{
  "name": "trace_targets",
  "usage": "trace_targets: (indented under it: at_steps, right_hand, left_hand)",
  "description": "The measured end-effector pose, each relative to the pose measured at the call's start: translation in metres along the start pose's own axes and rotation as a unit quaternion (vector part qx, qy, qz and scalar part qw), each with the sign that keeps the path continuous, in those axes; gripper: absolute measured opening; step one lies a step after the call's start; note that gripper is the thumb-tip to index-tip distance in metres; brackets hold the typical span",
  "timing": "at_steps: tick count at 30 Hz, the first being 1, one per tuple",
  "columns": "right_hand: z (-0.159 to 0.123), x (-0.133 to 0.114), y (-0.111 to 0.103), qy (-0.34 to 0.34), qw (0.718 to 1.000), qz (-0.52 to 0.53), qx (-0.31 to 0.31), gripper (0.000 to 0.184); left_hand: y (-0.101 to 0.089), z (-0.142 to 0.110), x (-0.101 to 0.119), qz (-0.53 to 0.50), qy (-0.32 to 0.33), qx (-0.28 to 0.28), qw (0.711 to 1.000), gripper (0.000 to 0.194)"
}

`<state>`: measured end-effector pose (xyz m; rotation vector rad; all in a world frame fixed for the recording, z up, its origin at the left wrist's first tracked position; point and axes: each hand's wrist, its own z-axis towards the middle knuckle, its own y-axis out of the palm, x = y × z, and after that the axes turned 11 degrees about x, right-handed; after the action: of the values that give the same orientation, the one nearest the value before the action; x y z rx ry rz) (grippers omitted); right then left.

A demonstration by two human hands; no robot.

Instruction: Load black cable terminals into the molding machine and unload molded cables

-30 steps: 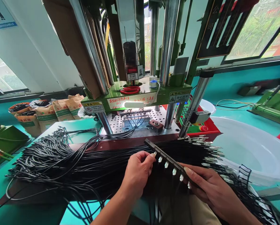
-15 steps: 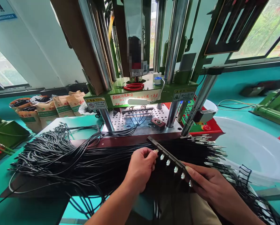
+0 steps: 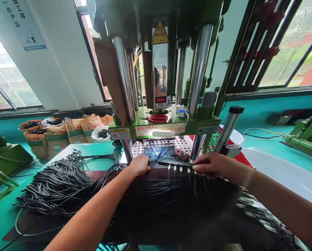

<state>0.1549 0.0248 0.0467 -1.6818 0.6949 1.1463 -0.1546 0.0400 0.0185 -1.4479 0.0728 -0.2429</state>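
Note:
My right hand (image 3: 210,164) is closed on the right end of a dark bar (image 3: 175,163), held just in front of the press bed. A row of silver metal connectors (image 3: 181,169) sticks out along the bar's near edge, with thin black cables hanging from them. My left hand (image 3: 139,165) is curled around black cables (image 3: 156,158), left of the bar's free end. These cables run from a metal mould (image 3: 148,150) under the press plate; my fingers hide part of them. A dark sheet with many black cables (image 3: 156,190) lies below both hands.
The green press (image 3: 147,129) stands ahead, with steel columns and red-handled pliers (image 3: 158,119) on its plate. A brown clamp block (image 3: 181,154) sits beside the mould. Coiled cables (image 3: 53,184) lie left. A white tub (image 3: 283,170) stands right; paper sacks (image 3: 56,137) line the wall.
Both hands have moved forward toward the press. My left hand has let go of the connector at the bar's end and gone to the mould's cables. The bar has turned nearly level.

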Motion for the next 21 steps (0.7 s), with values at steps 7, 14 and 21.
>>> trace_targets:
  at_steps: [7, 14, 21]
  right_hand:
    - [0.060, -0.001, 0.022, -0.036, 0.992, -0.046, -0.109, 0.034]
    - [0.094, 0.017, 0.045, -0.030, 0.989, -0.060, -0.134, 0.030]
    - [0.101, 0.014, 0.051, -0.021, 0.999, 0.034, 0.010, 0.018]
  left_hand:
    - [-0.044, -0.007, 0.005, 0.020, 0.030, 0.024, 0.999, 0.021]
    - [-0.031, -0.020, 0.023, 0.021, 0.078, 0.021, 0.997, 0.019]
    - [-0.005, -0.028, 0.020, 0.003, 0.082, 0.054, 0.995, 0.016]
